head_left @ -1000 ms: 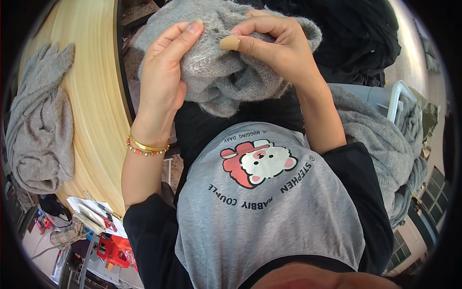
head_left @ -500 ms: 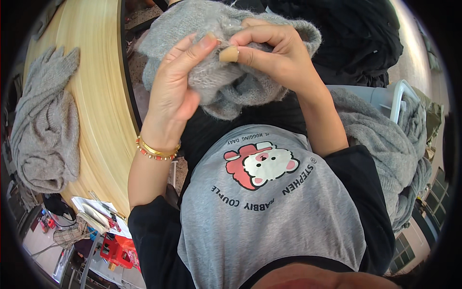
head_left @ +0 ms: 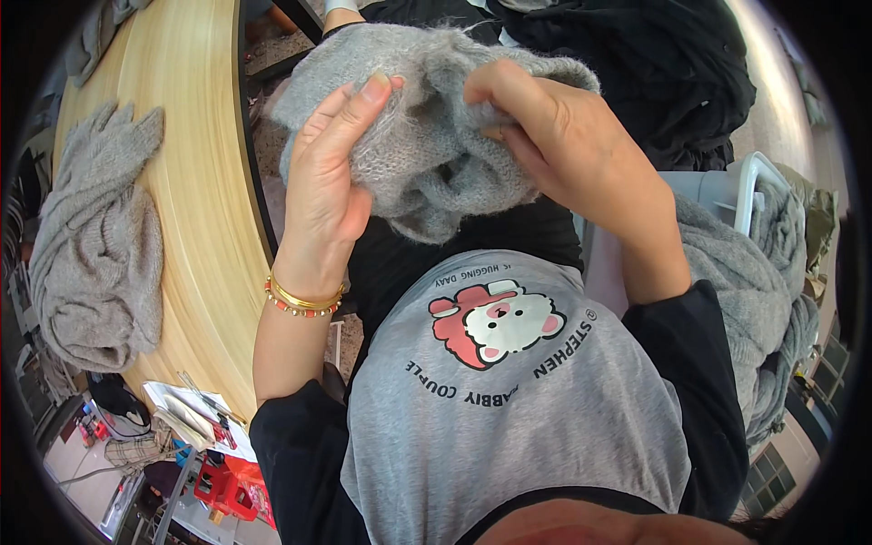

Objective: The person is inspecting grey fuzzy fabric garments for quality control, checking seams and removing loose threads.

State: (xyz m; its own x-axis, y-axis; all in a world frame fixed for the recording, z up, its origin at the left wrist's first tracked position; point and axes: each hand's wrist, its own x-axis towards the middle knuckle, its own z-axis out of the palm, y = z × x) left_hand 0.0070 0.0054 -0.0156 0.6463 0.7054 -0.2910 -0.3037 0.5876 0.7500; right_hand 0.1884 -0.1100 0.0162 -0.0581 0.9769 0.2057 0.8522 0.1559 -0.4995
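Right now the fingers of the left hand point(head_left: 325, 186) are long and nearly straight, pressed flat on the fuzzy grey knit point(head_left: 427, 136), with the thumb tucked behind the wool, so the knit is pinched between thumb and fingers. The fingers of the right hand point(head_left: 563, 150) are curled in tight and pinch a small fold of the same knit at about 12 o'clock in the view. Both hands hold the knit up in front of the chest, close together, with a bunch of wool between them.

It looks like the step in hand is checking or picking at one small spot on the knit. The next move likely calls for a soft, careful tug with the fingertips, because the wool is loose and fluffy and could stretch or snag.

Going outward, the left wrist wears a gold and red bracelet point(head_left: 304, 300). Below the hands, at 6 o'clock, is the person's grey shirt with a cartoon bear point(head_left: 500, 322) and black sleeves. At 9 o'clock a curved wooden table point(head_left: 204, 227) holds another grey knit point(head_left: 95, 245) lying flat and crumpled. At 3 o'clock more grey knits point(head_left: 754, 291) are piled by a white frame point(head_left: 754, 177). At 1 o'clock lies a heap of black cloth point(head_left: 654, 64). At 7 o'clock, down low, are papers point(head_left: 195, 413) and something red, too small to tell
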